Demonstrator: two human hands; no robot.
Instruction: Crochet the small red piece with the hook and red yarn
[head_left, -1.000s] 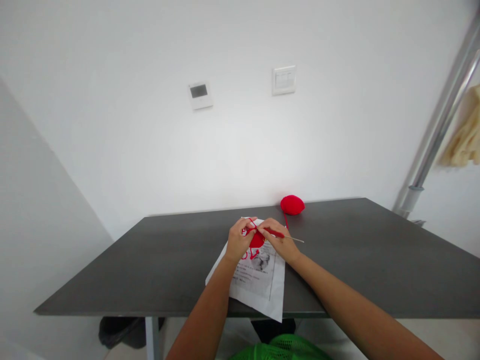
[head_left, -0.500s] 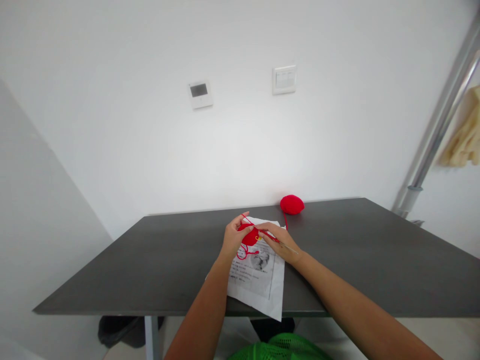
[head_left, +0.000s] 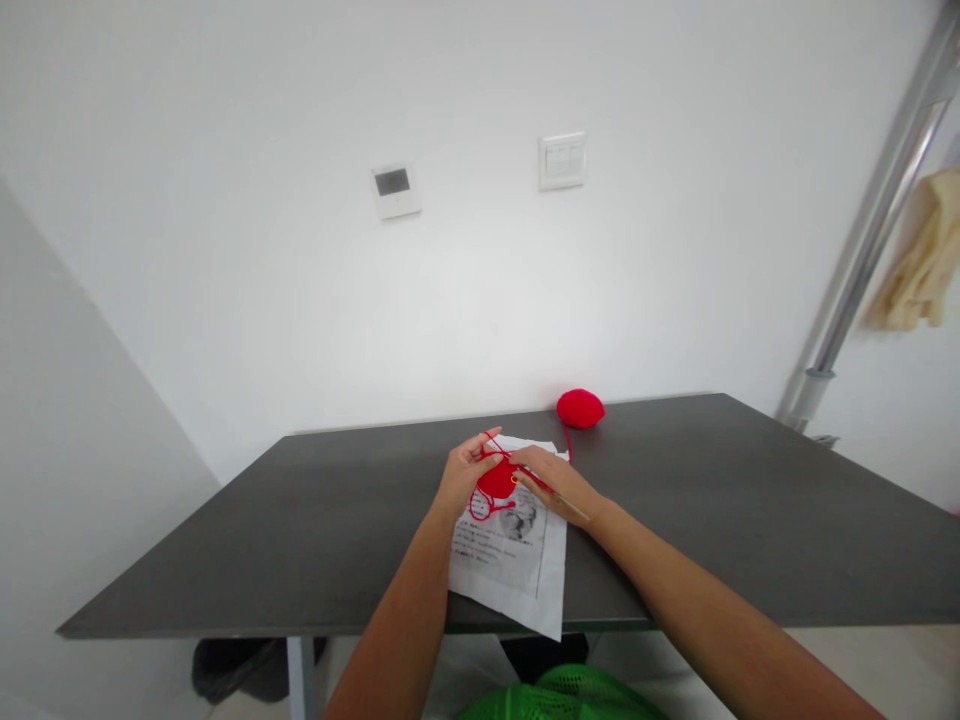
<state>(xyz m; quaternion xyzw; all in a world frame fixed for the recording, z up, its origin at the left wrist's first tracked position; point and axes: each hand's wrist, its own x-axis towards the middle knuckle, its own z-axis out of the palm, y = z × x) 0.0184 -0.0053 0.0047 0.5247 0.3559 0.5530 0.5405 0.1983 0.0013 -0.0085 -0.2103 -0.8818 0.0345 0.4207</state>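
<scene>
A small red crochet piece (head_left: 496,480) is pinched between the thumb and fingers of my left hand (head_left: 463,475), with red yarn running over the raised forefinger. My right hand (head_left: 556,480) is closed on a crochet hook (head_left: 571,503), red toward the front with a thin metal shaft lying back along the palm. Its tip meets the top of the piece but is hard to make out. A small yellow ring, perhaps a stitch marker (head_left: 515,480), sits at the piece's right edge. A loose red yarn tail (head_left: 480,513) dangles below it.
Beneath my hands lies a printed paper sheet (head_left: 510,575), overhanging the front edge of the dark table (head_left: 337,530). The red yarn ball (head_left: 580,409) rests near the wall, its strand leading toward my hands. A metal pole (head_left: 862,270) and cream gloves (head_left: 916,265) are at right.
My hands stay together at the crochet piece, with the hook's shaft slightly shifted in my right hand. The yarn tail has swung a little left. The whole view has moved slightly.
</scene>
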